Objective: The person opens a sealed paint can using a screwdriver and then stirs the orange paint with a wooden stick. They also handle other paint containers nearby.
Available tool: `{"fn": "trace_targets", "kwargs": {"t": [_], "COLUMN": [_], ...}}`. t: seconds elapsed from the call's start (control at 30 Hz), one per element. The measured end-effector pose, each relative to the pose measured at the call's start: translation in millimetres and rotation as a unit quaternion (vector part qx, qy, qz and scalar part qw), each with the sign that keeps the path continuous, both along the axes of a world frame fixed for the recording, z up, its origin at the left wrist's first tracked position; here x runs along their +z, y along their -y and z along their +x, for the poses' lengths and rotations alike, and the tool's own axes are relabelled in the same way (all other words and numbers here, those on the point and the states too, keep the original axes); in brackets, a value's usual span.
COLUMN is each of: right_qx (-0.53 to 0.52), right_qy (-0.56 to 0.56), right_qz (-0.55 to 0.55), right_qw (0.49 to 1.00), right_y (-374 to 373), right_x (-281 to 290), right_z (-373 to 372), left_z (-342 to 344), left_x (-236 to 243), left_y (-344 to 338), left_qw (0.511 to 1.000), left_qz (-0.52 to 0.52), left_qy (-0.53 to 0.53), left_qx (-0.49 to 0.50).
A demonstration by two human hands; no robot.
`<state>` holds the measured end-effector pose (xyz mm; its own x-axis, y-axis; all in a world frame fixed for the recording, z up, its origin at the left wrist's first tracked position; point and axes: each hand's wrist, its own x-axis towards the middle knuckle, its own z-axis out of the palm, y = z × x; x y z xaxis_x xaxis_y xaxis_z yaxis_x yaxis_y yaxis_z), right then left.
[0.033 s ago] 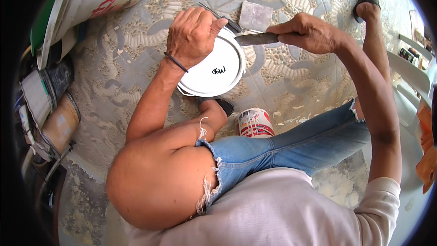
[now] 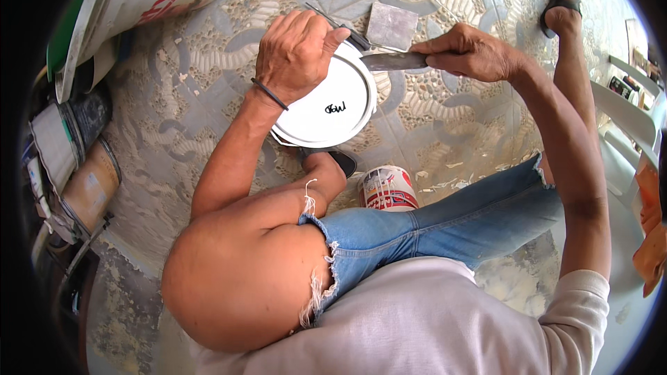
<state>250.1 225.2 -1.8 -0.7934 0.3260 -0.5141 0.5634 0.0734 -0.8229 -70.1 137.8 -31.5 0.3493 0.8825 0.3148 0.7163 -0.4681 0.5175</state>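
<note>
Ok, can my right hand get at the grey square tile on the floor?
Probably yes: the grey square tile looks close to your right hand, its top uncovered, though that hand holds a dark flat blade it would likely need to put down first.

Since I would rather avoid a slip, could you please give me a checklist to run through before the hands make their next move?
1. Right hand has hold of the flat dark blade: ok, fingers and thumb are closed on it.
2. Left hand grips the white round lid: cannot tell; it covers the far-left edge, fingertips hidden.
3. Blade tip is wedged under the rim: cannot tell; it meets the lid's right edge.
4. Left thumb is well away from the blade: not ok, in my judgement; it looks close to the tip.
5. Small red-and-white bucket is clear of the blade: ok, it stands apart, nearer the legs.
</note>
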Motion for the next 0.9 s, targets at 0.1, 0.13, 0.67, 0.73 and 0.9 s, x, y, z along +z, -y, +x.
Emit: {"fn": "trace_targets", "kwargs": {"t": [0.1, 0.13, 0.67, 0.73, 0.9], "right_qx": [-0.115, -0.147, -0.306, -0.339, -0.203], "right_qy": [0.052, 0.048, 0.061, 0.052, 0.061], "right_qz": [-0.231, -0.258, -0.303, -0.449, 0.093], "right_qw": [0.965, 0.954, 0.901, 0.825, 0.973], "right_y": [17, 30, 119, 109, 142], "right_x": [-22, -23, 21, 31, 31], "right_z": [11, 12, 15, 9, -3], "left_z": [-1, -2, -4, -10, -25], "left_x": [1, -1, -3, -2, -6], "left_y": [0, 2, 1, 5, 6], "left_qw": [1.0, 1.0, 0.997, 0.996, 0.979], "left_qz": [0.002, -0.007, -0.027, -0.031, -0.063], "left_qy": [0.01, 0.007, 0.03, 0.031, 0.046], "left_qx": [0.001, 0.001, 0.059, 0.083, 0.187]}}
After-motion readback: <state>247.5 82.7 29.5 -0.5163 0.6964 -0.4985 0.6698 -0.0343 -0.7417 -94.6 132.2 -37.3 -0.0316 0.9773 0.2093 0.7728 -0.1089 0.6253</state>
